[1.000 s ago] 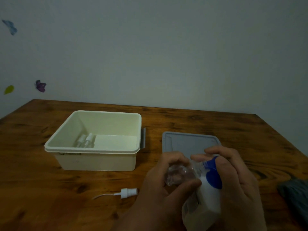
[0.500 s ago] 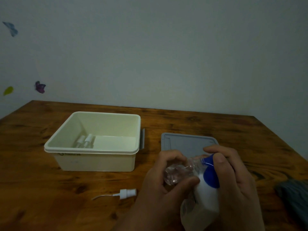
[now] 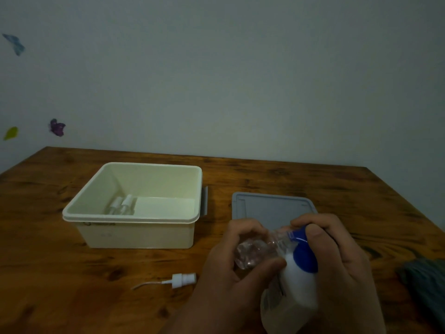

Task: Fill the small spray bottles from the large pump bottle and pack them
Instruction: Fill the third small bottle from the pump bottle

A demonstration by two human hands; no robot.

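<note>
Spray bottle (image 3: 255, 253) and pump bottle (image 3: 297, 283) in gripping hands (image 3: 286, 268) over wooden table (image 3: 72, 285), grey wall (image 3: 240, 80) behind

Left hand (image 3: 231, 268): we see it bare, with no glove, ring or watch.
Right hand (image 3: 337, 256): we see it bare too, without rings.
Nails: we find them short and unpainted where they show.
Wrists: we see bare forearms running to the bottom edge, with no sleeve or cuff showing.
</note>
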